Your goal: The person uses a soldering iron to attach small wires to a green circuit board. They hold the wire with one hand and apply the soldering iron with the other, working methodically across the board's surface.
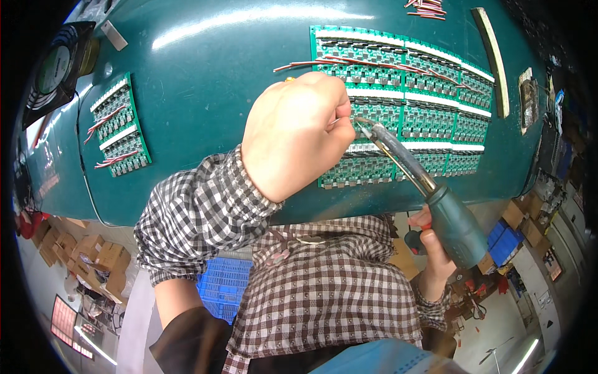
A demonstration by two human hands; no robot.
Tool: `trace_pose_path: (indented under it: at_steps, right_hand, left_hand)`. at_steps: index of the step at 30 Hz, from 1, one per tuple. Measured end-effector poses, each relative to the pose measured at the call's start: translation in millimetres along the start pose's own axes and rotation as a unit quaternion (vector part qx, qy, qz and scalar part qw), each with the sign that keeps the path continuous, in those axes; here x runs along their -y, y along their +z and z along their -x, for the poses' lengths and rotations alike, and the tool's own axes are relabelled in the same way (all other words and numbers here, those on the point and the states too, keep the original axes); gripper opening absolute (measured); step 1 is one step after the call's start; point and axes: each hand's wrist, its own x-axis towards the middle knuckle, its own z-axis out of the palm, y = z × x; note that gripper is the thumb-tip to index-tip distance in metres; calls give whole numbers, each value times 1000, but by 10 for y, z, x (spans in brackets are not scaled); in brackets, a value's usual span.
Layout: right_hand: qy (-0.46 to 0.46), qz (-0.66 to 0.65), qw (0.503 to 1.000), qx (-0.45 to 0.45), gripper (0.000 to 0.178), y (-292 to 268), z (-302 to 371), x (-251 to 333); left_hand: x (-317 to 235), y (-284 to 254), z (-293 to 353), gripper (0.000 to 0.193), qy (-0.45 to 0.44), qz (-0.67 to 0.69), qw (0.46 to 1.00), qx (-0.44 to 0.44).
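Note:
My left hand [299, 134] is closed in a pinch over the large panel of green circuit boards [430, 131]. A thin wire [334, 121] shows at its fingertips, mostly hidden by the fingers. In my right hand [436, 258] is a soldering iron [460, 229] with a dark green handle. Its tip points up and left, close to the left fingertips and just over the boards. Red and white wires [374, 63] lie across the upper rows of the panel.
A smaller board panel [119, 134] with short wires lies at the left. Beyond it stands a black fan [57, 71]. More cut wires [427, 9] lie at the far edge. A curved strip [492, 59] and a worn block [529, 100] sit right of the panel on the green table [205, 81].

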Motion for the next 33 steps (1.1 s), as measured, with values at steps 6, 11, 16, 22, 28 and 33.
trace_pose_path:
  at_steps: [6, 11, 16, 22, 28, 33]
  right_hand:
    - [1, 23, 1000, -1, 63, -5, -5, 22]
    - [-4, -2, 1000, -25, 69, 16, 7, 30]
    - [-15, 19, 999, -27, 56, 13, -7, 60]
    - [-18, 18, 999, -27, 44, 53, -39, 99]
    - [-24, 33, 999, -19, 46, 32, -18, 74]
    - [-10, 8, 1000, -25, 62, 23, 13, 91]
  left_hand:
    - [-3, -16, 1, 10, -1, -2, 1000, 2]
    - [1, -1, 0, 10, 4, -3, 1000, 0]
    - [9, -7, 1, 10, 5, -2, 1000, -3]
    - [1, -2, 2, 11, 3, -2, 1000, 1]
    - [-5, -5, 1, 11, 1, -3, 1000, 6]
    - [-2, -12, 2, 11, -1, -5, 1000, 5]
